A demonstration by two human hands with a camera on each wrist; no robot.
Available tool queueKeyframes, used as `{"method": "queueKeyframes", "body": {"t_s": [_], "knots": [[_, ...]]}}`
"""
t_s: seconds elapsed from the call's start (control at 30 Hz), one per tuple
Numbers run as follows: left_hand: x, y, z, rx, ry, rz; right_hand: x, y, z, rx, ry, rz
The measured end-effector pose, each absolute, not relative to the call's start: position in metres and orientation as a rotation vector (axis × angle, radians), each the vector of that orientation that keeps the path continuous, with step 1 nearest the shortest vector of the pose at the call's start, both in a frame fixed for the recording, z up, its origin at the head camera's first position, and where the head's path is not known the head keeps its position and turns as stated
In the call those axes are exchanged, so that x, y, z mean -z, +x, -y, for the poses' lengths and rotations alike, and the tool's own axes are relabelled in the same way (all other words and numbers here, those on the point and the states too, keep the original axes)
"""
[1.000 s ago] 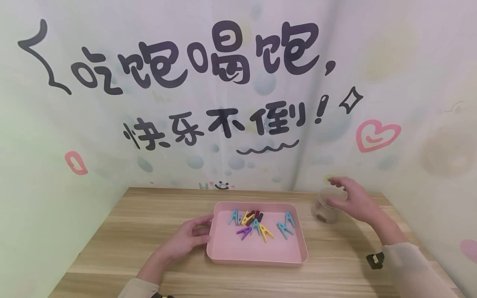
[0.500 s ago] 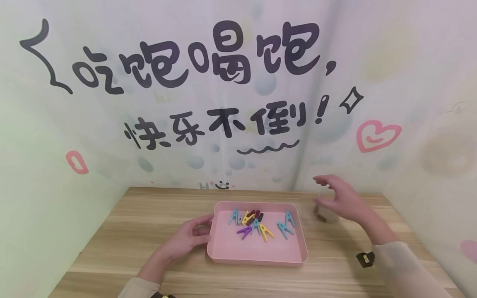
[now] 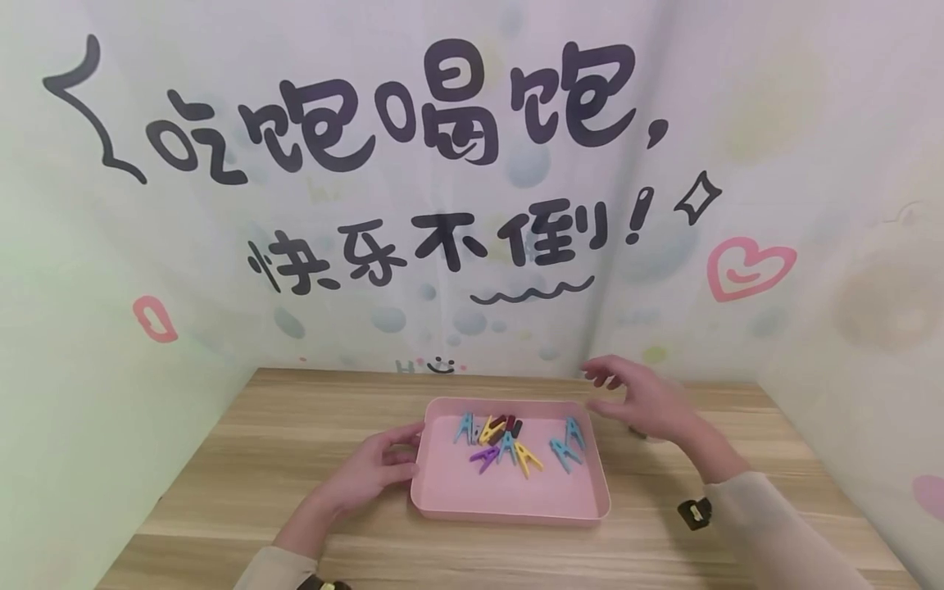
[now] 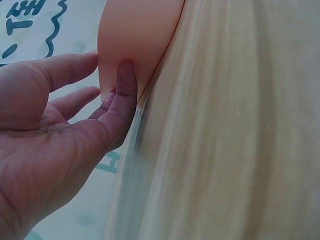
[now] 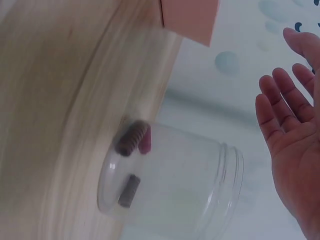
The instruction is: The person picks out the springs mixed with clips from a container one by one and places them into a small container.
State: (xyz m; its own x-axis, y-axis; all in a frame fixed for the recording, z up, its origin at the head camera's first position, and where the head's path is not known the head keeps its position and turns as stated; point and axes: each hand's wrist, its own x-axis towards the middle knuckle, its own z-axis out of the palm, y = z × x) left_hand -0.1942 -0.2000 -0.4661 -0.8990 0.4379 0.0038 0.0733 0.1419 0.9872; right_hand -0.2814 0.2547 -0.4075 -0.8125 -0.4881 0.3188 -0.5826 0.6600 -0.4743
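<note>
A pink tray point(image 3: 509, 500) stands on the table, with blue, yellow and purple clothespins point(image 3: 527, 461) and several small dark red, brown and black pieces point(image 3: 498, 424) in it. My left hand point(image 3: 361, 475) touches the tray's left outer wall with its fingertips; the left wrist view shows the fingers point(image 4: 126, 82) against that wall. Over the tray's back right corner, my right hand point(image 3: 645, 401) is raised, fingers loosely bent, holding nothing. A clear jar point(image 5: 185, 170) sits beneath it, almost wholly hidden in the head view. Brown ridged pieces point(image 5: 132, 138) and a red one lie at its bottom.
The wooden table point(image 3: 310, 410) runs back to a printed curtain point(image 3: 354, 328) with black lettering. Curtain also closes the left and right sides. A black strap point(image 3: 695, 514) hangs by the right sleeve.
My right hand has moved left, from above the jar toward the tray's back right corner. It covers most of the jar now. The left hand and the tray have stayed put.
</note>
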Motion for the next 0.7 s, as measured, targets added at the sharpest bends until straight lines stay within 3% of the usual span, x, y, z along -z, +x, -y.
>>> {"method": "queueKeyframes", "body": {"t_s": [0.7], "knots": [[0.467, -0.195, 0.201, -1.806, 0.490, -2.154, 0.427, -0.286, -0.201, -0.965, 1.131, 2.818]]}}
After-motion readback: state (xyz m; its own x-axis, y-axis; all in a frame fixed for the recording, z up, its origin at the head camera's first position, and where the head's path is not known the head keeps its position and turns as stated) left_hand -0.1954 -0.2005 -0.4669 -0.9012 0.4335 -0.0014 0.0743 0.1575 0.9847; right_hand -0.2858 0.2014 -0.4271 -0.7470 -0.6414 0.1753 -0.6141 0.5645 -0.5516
